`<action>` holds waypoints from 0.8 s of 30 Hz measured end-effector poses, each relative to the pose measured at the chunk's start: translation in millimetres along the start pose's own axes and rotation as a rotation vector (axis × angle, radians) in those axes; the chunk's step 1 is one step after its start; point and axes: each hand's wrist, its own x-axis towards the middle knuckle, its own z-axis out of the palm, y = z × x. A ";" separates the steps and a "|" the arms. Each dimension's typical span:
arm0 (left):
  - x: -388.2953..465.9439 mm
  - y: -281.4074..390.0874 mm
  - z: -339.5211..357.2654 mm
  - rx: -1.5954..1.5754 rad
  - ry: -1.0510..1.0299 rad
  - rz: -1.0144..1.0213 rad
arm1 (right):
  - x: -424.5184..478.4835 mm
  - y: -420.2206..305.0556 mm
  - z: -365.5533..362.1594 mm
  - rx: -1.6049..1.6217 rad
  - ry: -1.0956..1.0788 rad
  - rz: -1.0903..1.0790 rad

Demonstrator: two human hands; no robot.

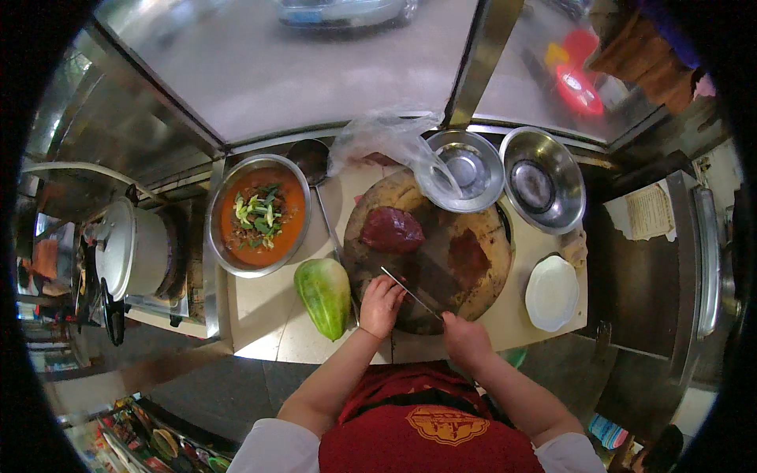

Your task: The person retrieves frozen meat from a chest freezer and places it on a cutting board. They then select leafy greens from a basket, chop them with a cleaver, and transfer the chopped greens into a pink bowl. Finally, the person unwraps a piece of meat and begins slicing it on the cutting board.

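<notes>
A round wooden chopping block (434,260) lies before me on the counter. My right hand (467,339) grips the handle of a knife (411,293), its blade seen nearly edge-on and slanting up to the left. Close against the blade, my left hand (380,304) rests on the near left part of the block with its fingers bent; whatever lies beneath them is hidden. Beyond it sits a dark red piece of raw meat, perhaps liver (392,229). A wet dark red patch (468,260) marks the block's right side.
To the left are a green gourd (323,295), a long-handled ladle (322,204), a steel bowl of red-orange food (258,267) and a lidded pot (142,248). Behind the block lie a plastic bag (387,136) and two steel bowls (467,168). A white dish (552,294) stands right.
</notes>
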 end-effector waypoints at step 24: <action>5.9 -3.7 0.6 -0.068 -0.028 -0.023 | 38.8 -20.3 -16.3 -0.049 -0.100 -0.052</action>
